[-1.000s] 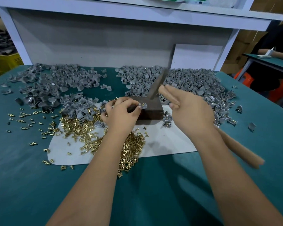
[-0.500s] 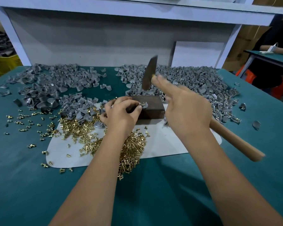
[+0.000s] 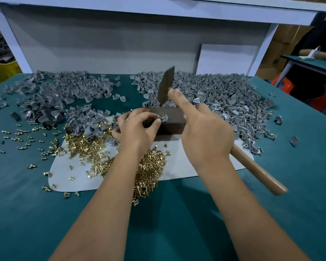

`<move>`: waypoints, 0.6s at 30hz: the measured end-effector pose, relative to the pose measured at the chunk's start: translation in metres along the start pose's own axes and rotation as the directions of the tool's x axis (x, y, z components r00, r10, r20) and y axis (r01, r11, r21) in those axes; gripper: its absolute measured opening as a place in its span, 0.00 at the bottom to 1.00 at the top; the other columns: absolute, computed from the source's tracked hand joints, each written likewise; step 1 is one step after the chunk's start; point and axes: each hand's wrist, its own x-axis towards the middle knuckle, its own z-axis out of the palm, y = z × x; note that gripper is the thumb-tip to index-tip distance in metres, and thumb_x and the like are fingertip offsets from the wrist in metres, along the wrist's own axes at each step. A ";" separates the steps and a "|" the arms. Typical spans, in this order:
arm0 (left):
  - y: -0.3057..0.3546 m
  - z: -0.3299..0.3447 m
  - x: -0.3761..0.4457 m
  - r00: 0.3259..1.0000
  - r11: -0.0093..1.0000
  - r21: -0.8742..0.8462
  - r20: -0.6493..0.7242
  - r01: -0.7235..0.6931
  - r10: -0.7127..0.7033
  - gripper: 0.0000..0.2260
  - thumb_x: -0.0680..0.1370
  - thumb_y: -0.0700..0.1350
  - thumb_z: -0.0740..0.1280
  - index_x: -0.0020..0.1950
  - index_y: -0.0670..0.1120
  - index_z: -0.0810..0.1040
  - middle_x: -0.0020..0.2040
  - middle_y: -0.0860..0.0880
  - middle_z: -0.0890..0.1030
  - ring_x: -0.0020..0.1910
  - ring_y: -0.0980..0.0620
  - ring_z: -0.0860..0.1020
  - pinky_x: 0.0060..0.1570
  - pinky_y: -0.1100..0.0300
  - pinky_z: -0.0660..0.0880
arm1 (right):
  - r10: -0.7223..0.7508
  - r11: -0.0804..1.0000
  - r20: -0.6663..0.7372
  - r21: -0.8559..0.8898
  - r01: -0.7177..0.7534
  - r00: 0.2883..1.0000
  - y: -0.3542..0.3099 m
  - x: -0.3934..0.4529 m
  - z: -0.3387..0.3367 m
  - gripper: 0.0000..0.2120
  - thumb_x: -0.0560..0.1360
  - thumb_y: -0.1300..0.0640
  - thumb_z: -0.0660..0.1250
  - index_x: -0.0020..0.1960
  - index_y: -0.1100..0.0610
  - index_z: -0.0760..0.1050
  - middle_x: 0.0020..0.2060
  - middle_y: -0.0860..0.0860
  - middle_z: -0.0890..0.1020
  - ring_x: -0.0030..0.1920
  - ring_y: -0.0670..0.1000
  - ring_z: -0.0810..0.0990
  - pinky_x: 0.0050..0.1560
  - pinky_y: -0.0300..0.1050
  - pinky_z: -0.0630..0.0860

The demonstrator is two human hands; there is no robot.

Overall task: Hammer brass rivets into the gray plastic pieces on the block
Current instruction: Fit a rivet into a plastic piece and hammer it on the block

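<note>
A person's right hand (image 3: 205, 134) is gripping a wooden-handled hammer (image 3: 252, 166), fingers wrapped around the shaft and the index finger (image 3: 183, 102) lying straight along it toward the dark metal head (image 3: 165, 84), which is hanging raised above the far edge of a dark block (image 3: 172, 119). The handle's butt end is sticking out past the wrist to the right. The left hand (image 3: 137, 129) is pinching a gray plastic piece (image 3: 163, 117) with a brass rivet seated in it, holding it down on the near left top edge of the block between thumb and curled fingers. The block is sitting on a pale mat (image 3: 177, 164) spread over a teal work table (image 3: 177, 223). A heap of loose brass rivets (image 3: 94, 149) is lying on the mat under and left of the left forearm, with strays scattered onto the table at left. Gray plastic pieces are piling in two mounds: one at the back left (image 3: 60, 95), one at the back right (image 3: 224, 95), the latter showing brass glints. A white shelving frame (image 3: 158, 8) is standing behind the table.
</note>
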 end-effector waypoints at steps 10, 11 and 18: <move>0.002 -0.004 0.001 0.999 0.998 -0.061 0.044 0.008 -0.005 0.05 0.77 0.56 0.68 0.41 0.64 0.78 0.63 0.63 0.75 0.71 0.49 0.58 0.70 0.44 0.53 | 0.093 0.996 0.071 -0.020 -0.091 0.993 0.021 -0.001 0.018 0.35 0.76 0.63 0.63 0.74 0.36 0.56 0.43 0.53 0.69 0.25 0.51 0.62 0.26 0.40 0.54; 0.003 -0.005 0.001 0.998 0.997 -0.080 0.056 0.015 -0.010 0.06 0.77 0.55 0.68 0.41 0.64 0.78 0.63 0.62 0.75 0.71 0.49 0.58 0.71 0.43 0.53 | 0.115 0.993 0.049 -0.042 -0.113 0.992 0.026 0.000 0.019 0.35 0.75 0.65 0.64 0.74 0.38 0.57 0.44 0.53 0.66 0.24 0.49 0.60 0.25 0.39 0.51; 0.001 -0.007 0.003 0.992 0.986 -0.146 0.107 0.077 -0.062 0.08 0.78 0.55 0.67 0.39 0.62 0.79 0.63 0.67 0.73 0.71 0.53 0.57 0.65 0.50 0.50 | 0.284 0.956 0.181 -0.133 -0.263 0.942 0.053 0.004 0.033 0.31 0.77 0.60 0.62 0.76 0.47 0.55 0.52 0.59 0.71 0.34 0.56 0.70 0.31 0.45 0.59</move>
